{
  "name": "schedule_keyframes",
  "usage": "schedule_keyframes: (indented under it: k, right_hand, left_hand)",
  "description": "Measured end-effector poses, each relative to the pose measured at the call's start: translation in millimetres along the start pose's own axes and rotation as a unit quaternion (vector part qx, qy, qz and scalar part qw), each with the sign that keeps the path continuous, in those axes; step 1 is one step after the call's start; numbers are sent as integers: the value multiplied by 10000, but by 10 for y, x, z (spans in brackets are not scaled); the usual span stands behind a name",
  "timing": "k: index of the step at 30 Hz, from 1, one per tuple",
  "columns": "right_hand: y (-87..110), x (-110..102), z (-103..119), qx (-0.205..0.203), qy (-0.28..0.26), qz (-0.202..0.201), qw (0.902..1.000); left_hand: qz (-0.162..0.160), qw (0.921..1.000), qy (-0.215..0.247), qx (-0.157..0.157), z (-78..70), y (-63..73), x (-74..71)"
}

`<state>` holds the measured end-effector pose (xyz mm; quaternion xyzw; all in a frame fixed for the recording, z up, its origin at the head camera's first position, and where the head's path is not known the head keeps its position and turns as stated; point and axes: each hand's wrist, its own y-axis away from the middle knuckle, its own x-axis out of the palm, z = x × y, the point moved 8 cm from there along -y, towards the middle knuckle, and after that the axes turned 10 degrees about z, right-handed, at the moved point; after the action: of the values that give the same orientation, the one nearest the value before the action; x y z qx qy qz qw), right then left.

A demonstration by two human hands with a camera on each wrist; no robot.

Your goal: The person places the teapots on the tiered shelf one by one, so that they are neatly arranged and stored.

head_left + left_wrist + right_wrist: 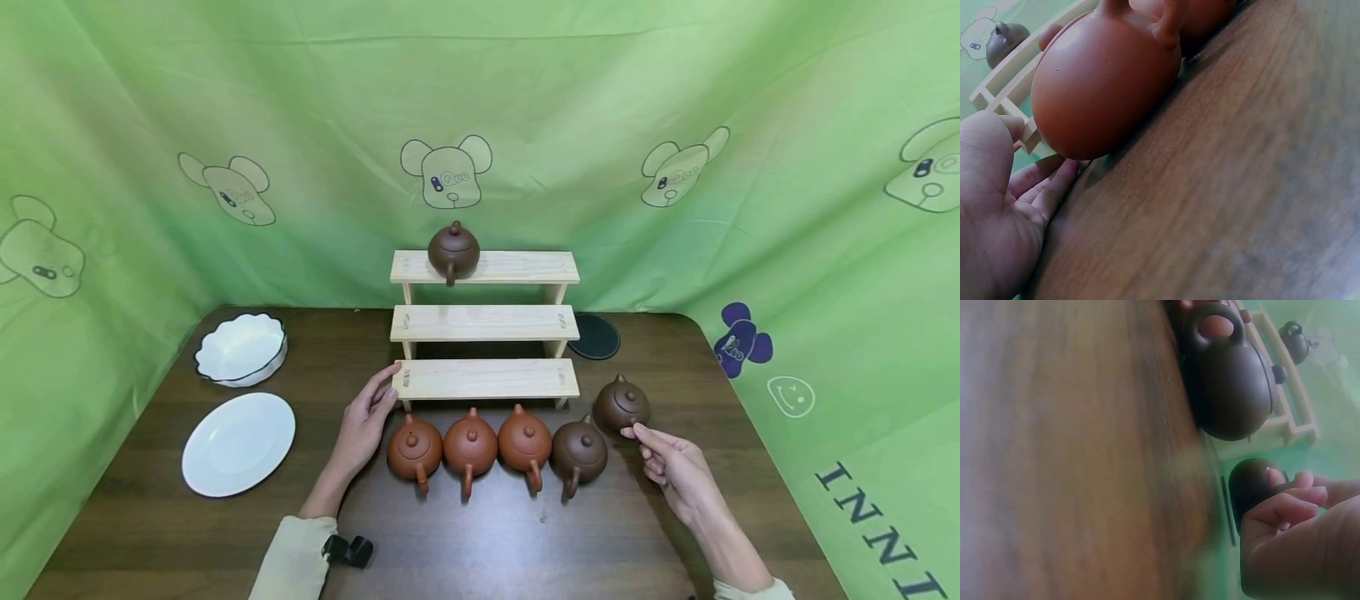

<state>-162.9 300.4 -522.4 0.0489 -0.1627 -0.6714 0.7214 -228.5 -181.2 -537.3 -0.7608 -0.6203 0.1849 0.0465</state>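
Observation:
My right hand (678, 475) pinches the handle of a dark brown teapot (621, 403) at the right of the row, its spout pointing away. In the right wrist view, curled fingers partly hide this teapot (1249, 484). My left hand (363, 429) rests with extended fingers against the left end of the lowest board of a three-step wooden stand (487, 379). Close to it sits a reddish-brown teapot (415, 447), large in the left wrist view. Two more reddish teapots (470, 446) and a dark brown one (579, 451) continue the row before the stand.
One dark brown teapot (453, 252) stands on the top step. At left are a scalloped white bowl (242, 350) and a white plate (238, 444). A dark round disc (595, 337) lies behind the stand's right side. Green cloth (315, 108) encloses the table.

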Motion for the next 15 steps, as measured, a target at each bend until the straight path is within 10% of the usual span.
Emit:
schedule_keyframes:
  k: [5,9,15]
  right_hand:
    - [8,43,153,-238,-125,-6,9996]
    - [15,101,284,-520,-428,36,9977]
    - [8,248,449,-1156,-1087,197,9871]
  left_hand:
    - [-27,9995,-27,-329,-53,1,18]
    - [102,9974,20,-710,204,-4,-7]
    - [95,9995,-24,-300,223,-15,-21]
